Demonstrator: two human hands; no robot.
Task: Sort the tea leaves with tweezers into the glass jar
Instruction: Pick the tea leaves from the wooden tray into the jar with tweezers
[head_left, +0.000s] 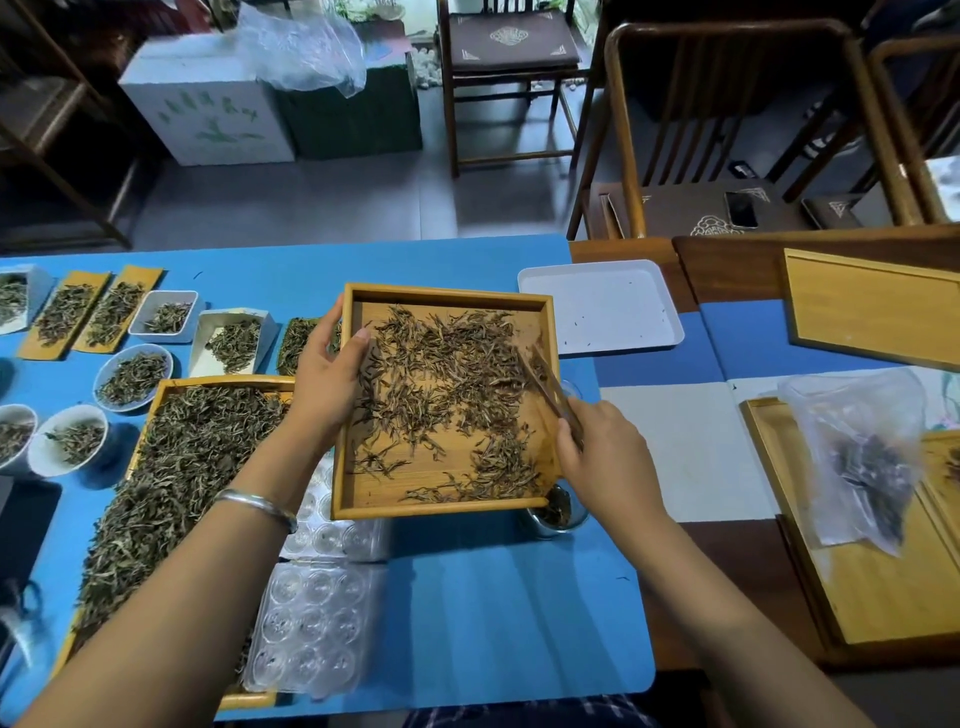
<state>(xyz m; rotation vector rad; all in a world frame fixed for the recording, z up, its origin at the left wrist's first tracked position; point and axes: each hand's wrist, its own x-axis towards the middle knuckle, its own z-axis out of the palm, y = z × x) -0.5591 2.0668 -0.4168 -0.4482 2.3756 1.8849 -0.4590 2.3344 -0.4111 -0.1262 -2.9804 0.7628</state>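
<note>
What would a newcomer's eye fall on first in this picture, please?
Centre stage is the square wooden tray strewn with tea leaves, gripped on its left edge by the left hand. The right hand holds tweezers over it, above a glass jar on the blue table.

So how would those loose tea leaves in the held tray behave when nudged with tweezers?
The tea leaves look thin, dry and wiry, so probably light and brittle. Lying loose on the smooth wooden tray, they'd likely slide and scatter.
</note>
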